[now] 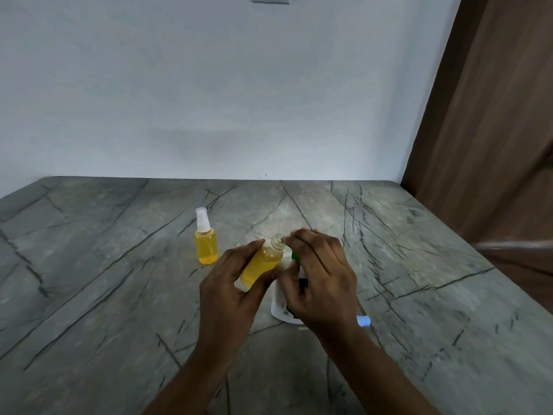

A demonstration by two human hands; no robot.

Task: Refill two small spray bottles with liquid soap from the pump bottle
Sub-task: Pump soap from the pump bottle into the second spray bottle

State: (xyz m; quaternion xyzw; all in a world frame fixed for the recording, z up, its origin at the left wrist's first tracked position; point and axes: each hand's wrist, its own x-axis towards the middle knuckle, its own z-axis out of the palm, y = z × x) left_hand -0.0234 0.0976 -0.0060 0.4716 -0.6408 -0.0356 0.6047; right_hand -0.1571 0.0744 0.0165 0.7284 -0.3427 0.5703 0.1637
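While its bare threaded neck tilts toward 1 o'clock, the small clear plastic spray bottle [262, 263], nearly full of yellow liquid, is gripped around its body by the left hand [230, 283] over the grey veined stone tabletop [104, 265]. At its 10 o'clock stands the 2nd small yellow-filled spray bottle [206, 247], white sprayer on. The right hand [320, 280] lies over the green pump head [295, 255] of the white pump bottle [278, 307], fingertips at the open neck; whether it grips or only presses cannot be told. A small pale cap [363, 320] lies at the pump bottle's 4 o'clock.
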